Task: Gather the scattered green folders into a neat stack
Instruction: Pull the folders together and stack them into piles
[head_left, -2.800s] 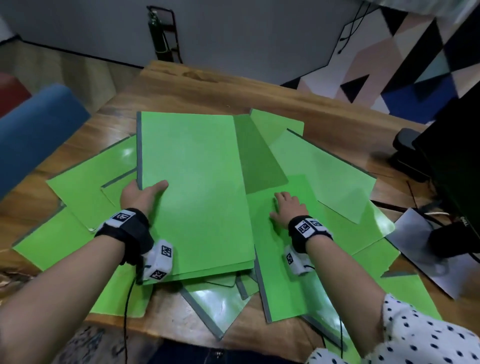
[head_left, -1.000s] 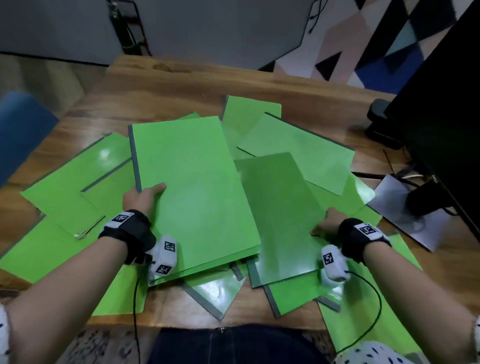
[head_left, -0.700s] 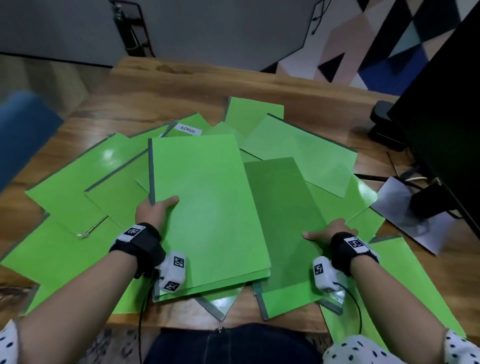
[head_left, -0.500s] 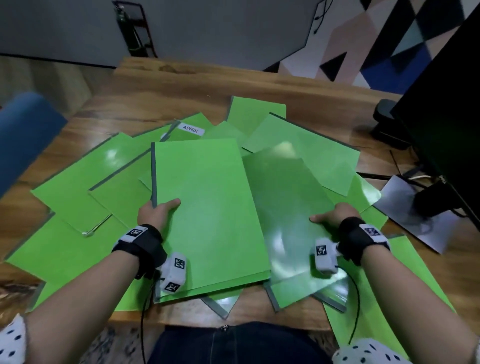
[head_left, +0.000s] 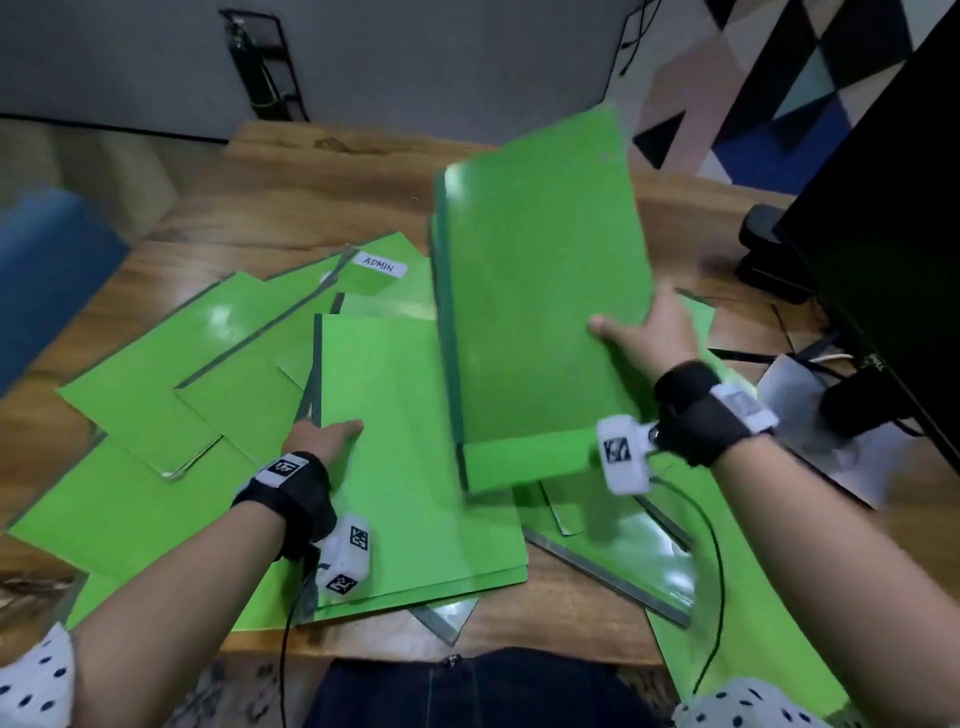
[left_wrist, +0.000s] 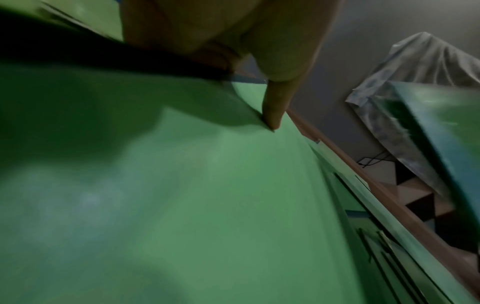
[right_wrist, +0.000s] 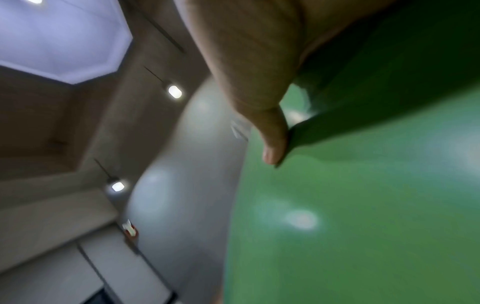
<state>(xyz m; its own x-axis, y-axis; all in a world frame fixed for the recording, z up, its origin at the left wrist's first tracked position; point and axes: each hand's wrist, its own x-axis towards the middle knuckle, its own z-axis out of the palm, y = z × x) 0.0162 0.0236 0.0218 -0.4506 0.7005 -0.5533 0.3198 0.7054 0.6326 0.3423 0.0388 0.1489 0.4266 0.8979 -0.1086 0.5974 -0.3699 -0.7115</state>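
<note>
Right hand (head_left: 657, 338) grips tilted folder (head_left: 540, 291) (lengthwise away)

The lifted folder (head_left: 540, 312) is smeared with motion blur in the head view, so its far edge is mush. The right hand (head_left: 649, 338) only shows thumb and knuckles; the fingers sit behind the folder, so that grip is half guesswork. The left hand (head_left: 322, 436) hides its fingers under the stack (head_left: 415, 457) edge. Folders lower right (head_left: 753, 649) run off the picture. The black monitor (head_left: 883, 208) is cut by the right edge. The left wrist view is dark and soft, with only a thumb (left_wrist: 275, 107) readable. The right wrist view is blurry too.
</note>
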